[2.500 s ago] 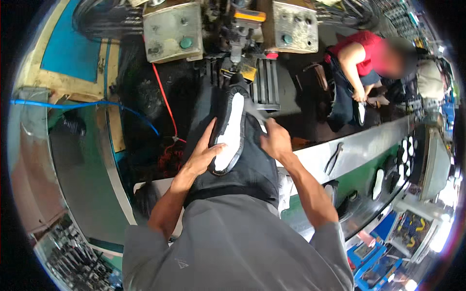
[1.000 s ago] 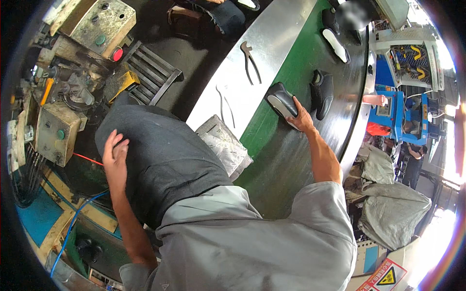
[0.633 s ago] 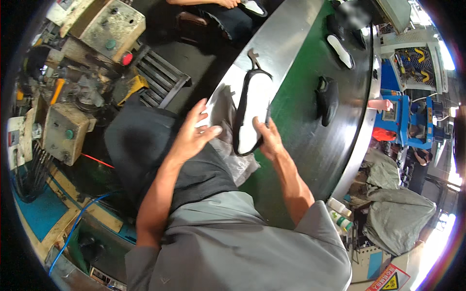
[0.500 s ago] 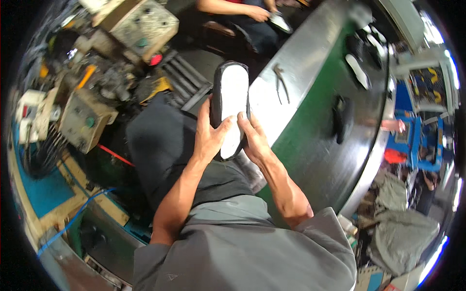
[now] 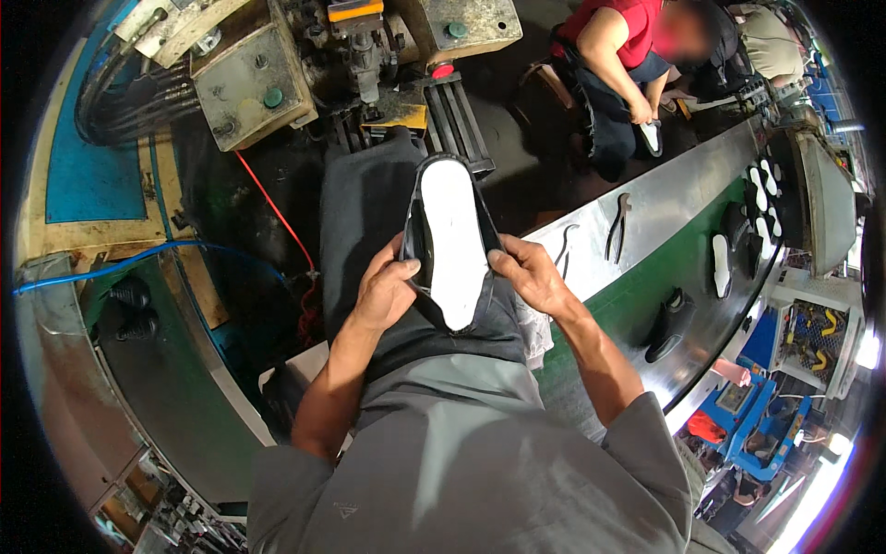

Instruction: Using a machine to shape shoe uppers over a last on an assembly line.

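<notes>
Compared with half a second earlier, the view has swung: the shoe (image 5: 449,242) sits lower, over the lap, and the machine (image 5: 314,55) fills the top edge. The grip is unchanged. The left hand (image 5: 386,294) clamps the shoe's left side, thumb on the black upper. The right hand (image 5: 528,275) clamps the right side, fingers curled under. Both forearms rise from the lower edge, elbows bent. The shoe is held sole-up, white insole facing the camera, toe pointing toward the machine. On the conveyor (image 5: 646,277), pliers (image 5: 616,214) lie on the steel edge; further shoes (image 5: 668,319) rest on the green belt. Blue cabinets with yellow markings (image 5: 805,334) stand at the right edge.
</notes>
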A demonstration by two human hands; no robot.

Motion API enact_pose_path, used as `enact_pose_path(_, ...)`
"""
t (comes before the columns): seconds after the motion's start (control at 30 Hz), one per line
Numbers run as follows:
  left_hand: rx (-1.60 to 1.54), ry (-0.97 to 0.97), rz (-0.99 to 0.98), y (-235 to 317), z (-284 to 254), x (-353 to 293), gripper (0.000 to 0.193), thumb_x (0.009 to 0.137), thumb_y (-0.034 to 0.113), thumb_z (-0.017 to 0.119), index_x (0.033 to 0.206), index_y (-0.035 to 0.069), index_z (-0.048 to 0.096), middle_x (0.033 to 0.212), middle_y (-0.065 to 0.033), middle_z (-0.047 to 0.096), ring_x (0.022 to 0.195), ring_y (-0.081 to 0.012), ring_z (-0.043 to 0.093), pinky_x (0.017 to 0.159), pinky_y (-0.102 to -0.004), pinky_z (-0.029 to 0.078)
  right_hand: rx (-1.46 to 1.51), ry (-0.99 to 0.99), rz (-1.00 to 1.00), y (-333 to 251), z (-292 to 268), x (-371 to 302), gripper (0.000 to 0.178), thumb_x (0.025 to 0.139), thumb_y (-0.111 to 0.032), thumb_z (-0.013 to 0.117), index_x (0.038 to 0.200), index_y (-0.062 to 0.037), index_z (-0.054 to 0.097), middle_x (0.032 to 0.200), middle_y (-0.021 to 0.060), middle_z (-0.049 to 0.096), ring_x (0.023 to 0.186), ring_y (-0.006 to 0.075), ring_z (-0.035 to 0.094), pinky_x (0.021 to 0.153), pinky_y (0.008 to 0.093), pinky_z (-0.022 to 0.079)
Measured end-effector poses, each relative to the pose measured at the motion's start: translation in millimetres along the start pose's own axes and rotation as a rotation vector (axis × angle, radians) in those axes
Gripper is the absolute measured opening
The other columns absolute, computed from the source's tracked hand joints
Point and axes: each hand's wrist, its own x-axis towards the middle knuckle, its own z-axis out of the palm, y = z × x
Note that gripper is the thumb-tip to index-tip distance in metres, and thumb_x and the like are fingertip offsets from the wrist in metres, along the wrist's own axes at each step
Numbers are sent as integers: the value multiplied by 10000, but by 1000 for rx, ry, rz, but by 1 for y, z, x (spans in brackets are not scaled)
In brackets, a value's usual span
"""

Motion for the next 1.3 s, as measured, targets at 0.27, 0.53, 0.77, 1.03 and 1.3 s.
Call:
enact_pose_path(0.27, 459, -104, 66, 52, 16, 13, 1014, 919, 188, 794, 1762, 64, 244, 1637, -159, 485, 1498, -244, 489, 1270, -384, 349, -271, -156, 5, -33, -7, -23, 523, 1082, -265, 621, 1381, 164, 621, 1108, 358, 747, 1017, 411, 755, 959, 454, 584)
enact_pose_path(0.53, 801, -35, 139, 99, 39, 50, 543, 1021, 228, 741, 1512, 24, 631, 1330, -73, 698, 1200, -145, 628, 1091, -299, 472, -203, 200, -328, -66, 57, 37, 830, 1038, -326, 765, 1666, 46, 372, 1552, 319, 574, 1418, 407, 605, 1190, 465, 462)
enact_pose_path(0.77, 863, 34, 242, 90, 26, 45, 508, 1020, 230, 784, 1464, 14, 664, 1355, -127, 704, 1245, -198, 649, 1094, -341, 502, -148, 241, -303, -65, 70, 54, 855, 983, -349, 849, 1658, -21, 439, 1449, 267, 610, 1361, 393, 588, 1166, 450, 468)
enact_pose_path(1.03, 976, 43, 437, 81, 20, 57, 435, 976, 185, 798, 1377, 28, 737, 1374, -144, 684, 1273, -241, 661, 1130, -372, 485, -144, 355, -439, -51, 78, 58, 854, 959, -255, 858, 1665, -38, 429, 1499, 263, 582, 1408, 384, 556, 1209, 449, 427)
enact_pose_path(1.3, 786, -137, 300, 89, 12, 63, 460, 969, 160, 773, 1410, 35, 730, 1410, -118, 671, 1307, -226, 647, 1154, -352, 464, 349, -122, -255, -63, 13, 66, 929, 1022, -358, 822, 1742, -68, 311, 1695, 190, 446, 1523, 299, 474, 1261, 431, 379)
